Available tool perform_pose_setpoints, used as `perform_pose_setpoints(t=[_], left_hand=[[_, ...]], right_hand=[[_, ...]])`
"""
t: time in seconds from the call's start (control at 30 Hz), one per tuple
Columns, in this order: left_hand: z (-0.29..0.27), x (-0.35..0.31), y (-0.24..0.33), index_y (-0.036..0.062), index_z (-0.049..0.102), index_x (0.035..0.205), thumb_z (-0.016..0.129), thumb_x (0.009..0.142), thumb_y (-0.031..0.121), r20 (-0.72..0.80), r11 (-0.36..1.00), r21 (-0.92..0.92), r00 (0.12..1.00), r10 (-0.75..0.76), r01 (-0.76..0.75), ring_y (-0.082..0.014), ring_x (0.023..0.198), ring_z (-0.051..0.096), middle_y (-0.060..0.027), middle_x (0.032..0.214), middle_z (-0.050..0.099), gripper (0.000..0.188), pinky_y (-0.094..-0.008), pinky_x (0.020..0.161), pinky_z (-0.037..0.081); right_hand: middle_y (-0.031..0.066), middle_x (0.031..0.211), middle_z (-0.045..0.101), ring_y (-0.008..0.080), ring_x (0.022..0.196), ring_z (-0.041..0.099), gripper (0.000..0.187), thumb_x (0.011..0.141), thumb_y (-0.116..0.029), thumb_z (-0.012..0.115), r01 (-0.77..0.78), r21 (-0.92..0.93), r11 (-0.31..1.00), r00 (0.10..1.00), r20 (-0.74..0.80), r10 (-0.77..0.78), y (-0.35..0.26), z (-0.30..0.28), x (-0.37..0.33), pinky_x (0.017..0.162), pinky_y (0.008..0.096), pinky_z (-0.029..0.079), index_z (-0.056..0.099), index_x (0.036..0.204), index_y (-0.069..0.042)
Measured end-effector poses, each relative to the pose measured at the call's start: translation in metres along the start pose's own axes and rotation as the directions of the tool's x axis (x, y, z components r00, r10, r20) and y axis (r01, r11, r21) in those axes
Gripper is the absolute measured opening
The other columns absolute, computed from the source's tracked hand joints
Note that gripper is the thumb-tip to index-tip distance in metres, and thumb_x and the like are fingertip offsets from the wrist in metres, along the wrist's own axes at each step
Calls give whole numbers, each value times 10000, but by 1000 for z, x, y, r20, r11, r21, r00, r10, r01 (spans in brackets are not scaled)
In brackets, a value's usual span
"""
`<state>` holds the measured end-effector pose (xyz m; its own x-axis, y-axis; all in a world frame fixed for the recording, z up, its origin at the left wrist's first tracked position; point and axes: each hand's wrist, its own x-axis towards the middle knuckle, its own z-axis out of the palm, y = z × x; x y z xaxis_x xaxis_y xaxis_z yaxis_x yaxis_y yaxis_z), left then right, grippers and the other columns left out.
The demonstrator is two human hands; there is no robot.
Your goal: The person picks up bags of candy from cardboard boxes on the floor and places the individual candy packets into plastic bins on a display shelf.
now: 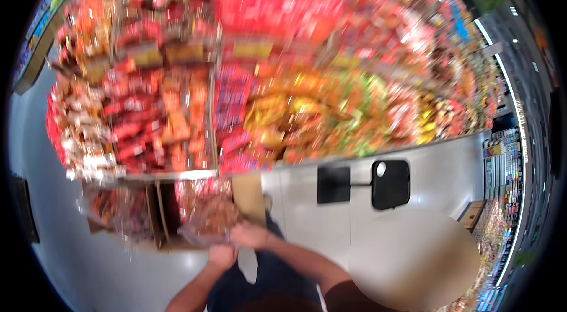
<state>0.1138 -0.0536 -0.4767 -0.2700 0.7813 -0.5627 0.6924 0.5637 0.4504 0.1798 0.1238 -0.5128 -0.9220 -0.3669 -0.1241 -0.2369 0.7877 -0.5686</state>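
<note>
In front of my body, a clear plastic bag of small red and brown wrapped pieces (209, 217), apparently candy, lies over an open cardboard box (155, 217). My left hand (222, 256) is closed at the bag's near edge. Just above it and to its right, my right hand (249, 235) is also closed on the bag, close to its right corner. The hands almost touch. Motion blur hides the separate fingers. A second clear bag with reddish contents (118, 211) sits at the left side of the box.
Beyond the box rises a wide display bin (171, 174) heaped with colourful wrapped candies. On the pale tiled floor (307, 217) to the right are a black square plate (333, 184) and a black rounded object (390, 184) joined by a bar. Stocked shelves (502, 164) line the far right.
</note>
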Motion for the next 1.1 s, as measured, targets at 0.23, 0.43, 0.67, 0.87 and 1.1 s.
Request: perform_pose_setpoints(t=[0.23, 0.43, 0.67, 0.87, 1.1], left_hand=[[-28, 18, 7, -5, 635, 958, 539, 874, 320, -73, 986, 66, 987, -145, 150, -357, 776, 698, -204, 890, 695, 349, -458, 709, 568], [-29, 43, -4, 18, 644, 982, 641, 831, 449, -12, 988, 7, 988, -153, 153, -357, 817, 703, -185, 890, 708, 457, -465, 760, 563], [9, 38, -20, 46, 663, 1070, 531, 910, 406, 40, 965, -160, 978, -203, 207, -368, 939, 678, -235, 1004, 684, 415, -500, 829, 535], [-7, 14, -4, 36, 572, 1222, 594, 861, 368, -68, 942, -194, 954, -292, 275, -380, 946, 658, -243, 1129, 627, 491, -497, 810, 523], [-2, 17, -2, 39, 705, 919, 538, 902, 492, -66, 946, -193, 958, -279, 263, -364, 794, 703, -202, 839, 704, 483, -465, 741, 563]], right_hand=[[52, 1068, 516, 215, 1084, 497, 249, 858, -249, 566, 23, -8, 1000, 991, 130, -22, 1, -52, 5, 901, 390, 404, 577, 1063, -110], [53, 1103, 530, 235, 1128, 492, 224, 869, -277, 548, -106, -45, 993, 985, 132, 111, -6, -38, 13, 913, 418, 447, 635, 958, -91], [63, 1132, 512, 249, 1200, 465, 333, 965, -391, 488, -118, 36, 992, 959, 265, 104, 3, -33, 17, 968, 478, 442, 637, 1023, -98], [127, 1121, 546, 327, 1145, 519, 386, 962, -407, 498, -41, 166, 985, 974, 227, 2, 22, -27, 13, 966, 440, 440, 639, 960, -47], [214, 1121, 570, 386, 1100, 557, 399, 977, -345, 440, -164, 293, 942, 934, 353, 53, 29, -15, 22, 962, 448, 445, 634, 971, 4]])
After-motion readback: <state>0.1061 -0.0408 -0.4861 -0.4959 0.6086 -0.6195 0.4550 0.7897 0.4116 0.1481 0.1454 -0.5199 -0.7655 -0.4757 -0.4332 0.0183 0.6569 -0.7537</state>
